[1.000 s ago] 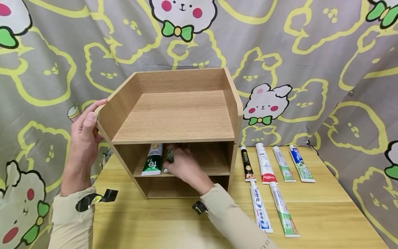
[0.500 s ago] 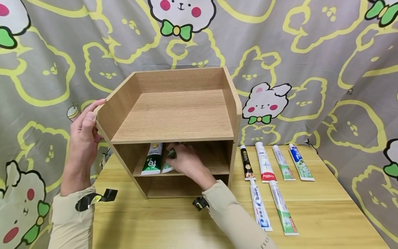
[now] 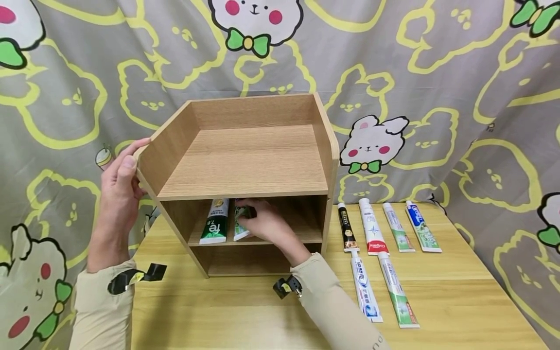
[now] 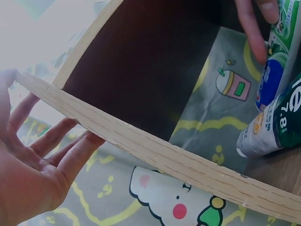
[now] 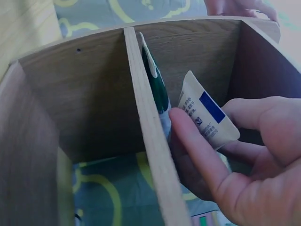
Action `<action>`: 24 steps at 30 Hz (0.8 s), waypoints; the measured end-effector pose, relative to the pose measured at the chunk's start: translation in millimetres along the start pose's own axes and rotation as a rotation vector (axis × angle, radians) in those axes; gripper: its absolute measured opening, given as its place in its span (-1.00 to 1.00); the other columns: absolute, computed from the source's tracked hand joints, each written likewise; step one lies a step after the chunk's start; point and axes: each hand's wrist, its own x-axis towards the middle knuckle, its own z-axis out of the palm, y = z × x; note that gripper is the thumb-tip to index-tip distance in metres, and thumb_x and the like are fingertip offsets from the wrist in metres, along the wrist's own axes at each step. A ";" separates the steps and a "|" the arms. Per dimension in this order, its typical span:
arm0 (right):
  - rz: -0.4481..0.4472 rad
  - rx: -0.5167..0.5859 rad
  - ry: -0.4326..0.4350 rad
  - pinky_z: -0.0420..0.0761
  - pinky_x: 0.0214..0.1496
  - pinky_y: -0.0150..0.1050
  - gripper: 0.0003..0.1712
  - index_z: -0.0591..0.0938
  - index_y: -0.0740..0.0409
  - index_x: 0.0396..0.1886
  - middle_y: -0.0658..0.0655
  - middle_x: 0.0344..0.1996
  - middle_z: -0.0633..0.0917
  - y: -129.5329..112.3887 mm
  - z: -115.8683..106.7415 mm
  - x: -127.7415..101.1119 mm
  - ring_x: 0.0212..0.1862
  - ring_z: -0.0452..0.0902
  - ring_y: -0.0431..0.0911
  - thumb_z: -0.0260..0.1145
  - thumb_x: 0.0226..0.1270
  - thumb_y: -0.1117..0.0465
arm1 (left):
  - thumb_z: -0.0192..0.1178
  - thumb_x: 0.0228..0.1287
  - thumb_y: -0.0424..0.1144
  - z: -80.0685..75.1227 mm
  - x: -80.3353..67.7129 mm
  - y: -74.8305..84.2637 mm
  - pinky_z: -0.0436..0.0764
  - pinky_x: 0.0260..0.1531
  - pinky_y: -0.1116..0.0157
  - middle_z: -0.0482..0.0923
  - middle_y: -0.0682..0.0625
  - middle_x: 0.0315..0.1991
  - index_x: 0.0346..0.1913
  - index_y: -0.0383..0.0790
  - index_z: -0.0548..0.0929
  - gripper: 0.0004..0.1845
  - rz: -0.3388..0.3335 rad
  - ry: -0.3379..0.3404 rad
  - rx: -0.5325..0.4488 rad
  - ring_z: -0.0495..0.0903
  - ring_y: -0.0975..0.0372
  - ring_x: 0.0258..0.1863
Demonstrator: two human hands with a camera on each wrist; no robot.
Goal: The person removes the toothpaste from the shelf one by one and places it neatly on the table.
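Shelf unit [image 3: 245, 160], wooden, three levels, centre of the head view, standing on a pale wooden table [image 3: 437, 291] before a cartoon-rabbit curtain [image 3: 437, 73].

Left hand [image 3: 115, 194], left of frame: fingers straight, thumb against the unit's side panel at its front edge, apparently steadying it.

Right hand [image 3: 267, 223], centre: reaching into the middle compartment, fingers curled round a green-and-white toothpaste tube [image 3: 241, 224]. Tube stands leaning, flat crimped end up, cap down at the back. The hand sits to its right and partly in front, thumb across its face in the right wrist view, probably propping it so it stays put.

Second tube [image 3: 214, 221], green and white: just left of the held one, same compartment, leaning likewise.

Six further tubes [image 3: 385, 253]: flat on the table, right of the unit, in two rows.
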 end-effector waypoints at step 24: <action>-0.082 0.361 -0.032 0.69 -0.31 -0.25 -0.36 0.53 0.00 0.41 0.23 0.19 0.55 23.2 7.3 -32.9 -0.23 0.73 -0.10 0.42 0.34 0.31 | 0.04 0.49 -0.14 -2.1 -0.1 -1.4 0.70 -0.49 0.36 0.43 -0.19 0.15 0.37 -0.24 0.57 -0.52 -0.012 0.012 0.013 0.55 0.06 -0.17</action>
